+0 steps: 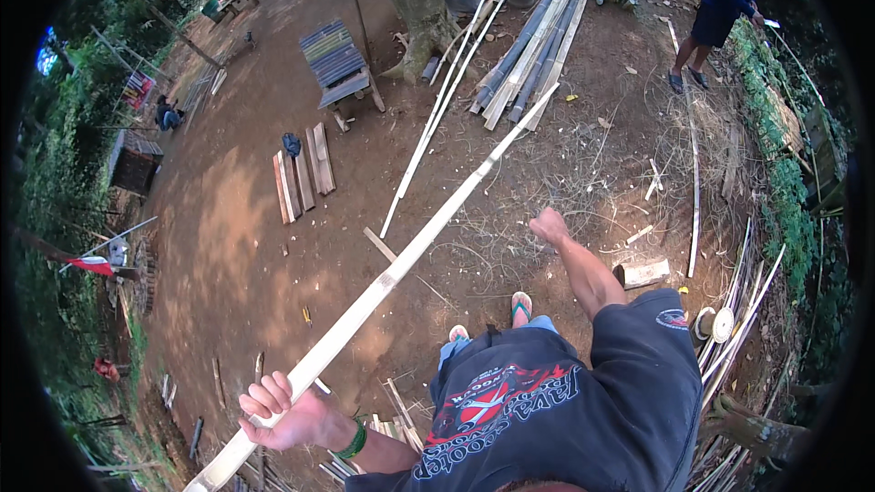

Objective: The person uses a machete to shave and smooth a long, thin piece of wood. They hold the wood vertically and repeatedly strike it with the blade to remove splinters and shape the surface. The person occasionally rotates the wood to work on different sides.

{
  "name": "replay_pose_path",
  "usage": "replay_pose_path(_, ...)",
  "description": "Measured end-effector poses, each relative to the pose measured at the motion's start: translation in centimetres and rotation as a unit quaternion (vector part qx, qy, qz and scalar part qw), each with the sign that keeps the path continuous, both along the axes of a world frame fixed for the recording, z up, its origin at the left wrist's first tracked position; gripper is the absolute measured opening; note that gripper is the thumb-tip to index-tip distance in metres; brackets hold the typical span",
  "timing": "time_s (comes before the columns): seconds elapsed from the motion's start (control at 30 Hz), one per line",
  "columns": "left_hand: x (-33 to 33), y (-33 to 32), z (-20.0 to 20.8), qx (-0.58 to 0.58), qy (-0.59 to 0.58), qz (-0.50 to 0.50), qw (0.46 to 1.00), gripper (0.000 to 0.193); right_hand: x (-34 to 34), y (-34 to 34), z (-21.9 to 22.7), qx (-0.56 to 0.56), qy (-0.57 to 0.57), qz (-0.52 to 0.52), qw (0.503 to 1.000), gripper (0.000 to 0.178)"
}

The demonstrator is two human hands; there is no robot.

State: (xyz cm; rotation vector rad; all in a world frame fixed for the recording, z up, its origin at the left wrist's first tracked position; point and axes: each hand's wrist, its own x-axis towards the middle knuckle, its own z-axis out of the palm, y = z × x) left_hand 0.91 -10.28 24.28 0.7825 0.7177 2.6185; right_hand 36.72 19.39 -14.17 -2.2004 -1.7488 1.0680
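A long pale split-bamboo strip [424,239] runs diagonally from the lower left up toward the pile of poles. My left hand [284,410] is wrapped round its lower part, with a green band on the wrist. The strip's far end reaches over the ground near the pile. My right hand [549,227] is apart from the strip, closed like a fist above thin shavings [497,251] scattered on the dirt. Whatever it may hold is too small or hidden to make out.
Poles and planks [538,46] lie at the far middle, beside a tree trunk [415,5] and a small corrugated-roofed stand [337,59]. Short planks [305,173] lie left. A log piece [642,273] and bamboo strips [743,310] lie right. Another person [720,9] stands far right.
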Motion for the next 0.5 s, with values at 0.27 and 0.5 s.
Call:
replay_pose_path(0.27, -1.1, -0.6, -0.7, -0.006, 0.013, 0.036, 0.999, 0.042, -2.5, -7.1, 7.5, 0.057, 0.101, 0.165, 0.979, 0.028)
replay_pose_path(0.5, -1.6, -0.1, 0.1, 0.027, 0.115, -0.073, 0.990, 0.046, -10.7, -14.0, 20.6, 0.077, 0.306, 0.327, 0.891, 0.021)
